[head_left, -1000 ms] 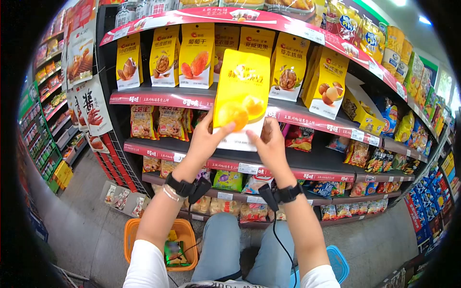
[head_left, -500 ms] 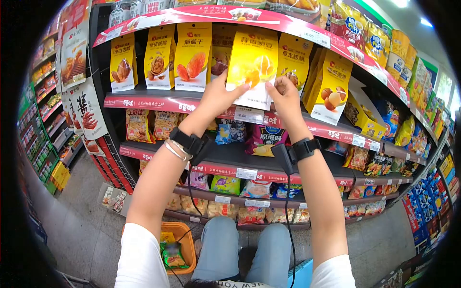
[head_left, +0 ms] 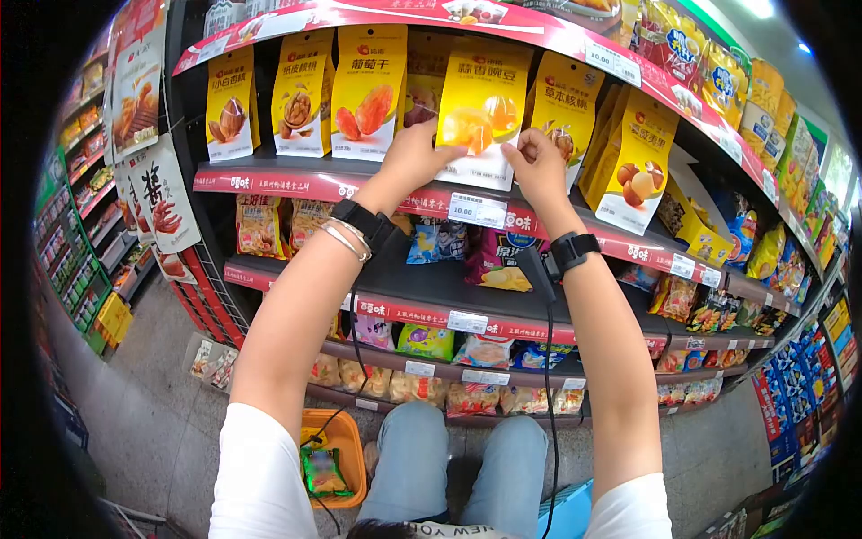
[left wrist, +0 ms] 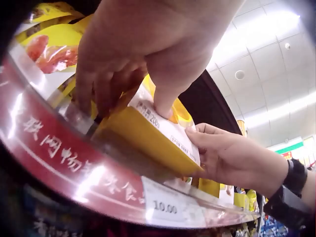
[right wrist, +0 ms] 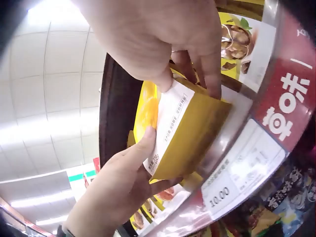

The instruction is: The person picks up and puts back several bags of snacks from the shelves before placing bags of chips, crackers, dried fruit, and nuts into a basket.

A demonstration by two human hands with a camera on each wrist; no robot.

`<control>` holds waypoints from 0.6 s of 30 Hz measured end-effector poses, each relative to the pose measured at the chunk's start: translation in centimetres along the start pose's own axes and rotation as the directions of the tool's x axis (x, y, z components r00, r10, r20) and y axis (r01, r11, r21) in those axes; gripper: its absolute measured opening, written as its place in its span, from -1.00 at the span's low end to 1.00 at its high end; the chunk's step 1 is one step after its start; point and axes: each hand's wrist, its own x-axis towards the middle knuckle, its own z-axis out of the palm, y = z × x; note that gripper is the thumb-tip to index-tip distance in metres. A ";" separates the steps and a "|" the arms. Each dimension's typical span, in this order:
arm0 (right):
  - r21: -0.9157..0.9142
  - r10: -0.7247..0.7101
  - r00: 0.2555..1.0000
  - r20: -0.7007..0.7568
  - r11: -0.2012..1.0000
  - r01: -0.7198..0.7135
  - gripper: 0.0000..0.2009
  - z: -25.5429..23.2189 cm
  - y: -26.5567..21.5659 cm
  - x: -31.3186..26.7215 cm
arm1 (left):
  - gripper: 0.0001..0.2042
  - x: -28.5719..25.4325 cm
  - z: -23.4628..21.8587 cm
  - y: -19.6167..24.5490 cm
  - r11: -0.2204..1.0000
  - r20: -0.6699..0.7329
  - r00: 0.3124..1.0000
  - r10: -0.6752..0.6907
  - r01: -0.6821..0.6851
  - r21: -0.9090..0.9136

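A yellow and white bag [head_left: 482, 106] stands upright at the upper shelf's front, between a bag with red fruit [head_left: 368, 94] and one with walnuts [head_left: 564, 99]. My left hand [head_left: 410, 166] grips its lower left side, thumb on the front. On its lower right side my right hand [head_left: 540, 171] has the thumb on the front and fingers behind the edge. The left wrist view shows the bag's yellow underside [left wrist: 143, 140] tilted at the shelf edge, just above a 10.00 price label [left wrist: 170, 206].
More yellow bags [head_left: 633, 162] stand to the right on the shelf. Lower shelves hold snack packets [head_left: 422, 341]. An orange basket [head_left: 357, 458] with green and yellow packets is on the floor at the left, a blue basket [head_left: 567, 510] at the right.
Both hands have carried the yellow and white bag forward, up and to the right, from in front of the shelves into the row of bags. Both hands still hold it.
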 end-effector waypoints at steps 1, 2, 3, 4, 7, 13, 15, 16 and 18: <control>-0.032 -0.007 1.000 0.012 0.999 0.008 -0.81 0.0 0.6 -0.1 | -0.57 -0.1 0.3 -0.4 1.000 -0.036 0.999 0.004 -0.004 0.008; -0.063 -0.015 1.000 0.023 0.998 0.017 -0.81 0.0 1.1 -0.2 | -0.57 -0.4 0.7 -0.8 1.000 -0.072 0.997 0.010 -0.008 0.017; -0.044 -0.017 1.000 0.024 0.999 0.018 -0.80 0.0 1.0 -0.2 | -0.57 -0.5 0.9 -0.8 1.000 -0.108 0.994 0.018 -0.015 0.026; -0.025 -0.020 1.000 0.023 0.999 0.021 -0.79 0.1 0.8 -0.1 | -0.56 -0.5 0.9 -0.6 0.998 -0.124 0.992 0.020 -0.012 0.063; -0.053 -0.033 0.998 0.045 0.998 0.036 -0.76 0.0 1.1 0.5 | -0.56 0.1 1.0 -1.2 0.984 -0.139 0.990 0.004 0.021 0.179; -0.151 -0.069 0.997 0.033 0.986 0.073 -0.68 0.5 2.4 0.9 | -0.69 0.0 1.7 -2.2 1.000 -0.261 0.965 -0.021 0.022 0.001; -0.203 -0.062 0.997 0.038 0.977 0.068 -0.66 0.6 2.6 0.9 | -0.72 -0.1 1.7 -2.2 0.999 -0.262 0.965 -0.026 0.019 -0.028; -0.215 -0.051 0.998 0.047 0.975 0.060 -0.65 0.6 2.8 0.9 | -0.73 -0.3 1.7 -2.1 0.999 -0.261 0.965 -0.029 0.018 -0.044; -0.240 -0.030 0.999 0.041 0.970 0.039 -0.64 0.5 2.7 0.6 | -0.70 -0.3 1.6 -2.2 0.999 -0.225 0.974 -0.032 0.031 -0.007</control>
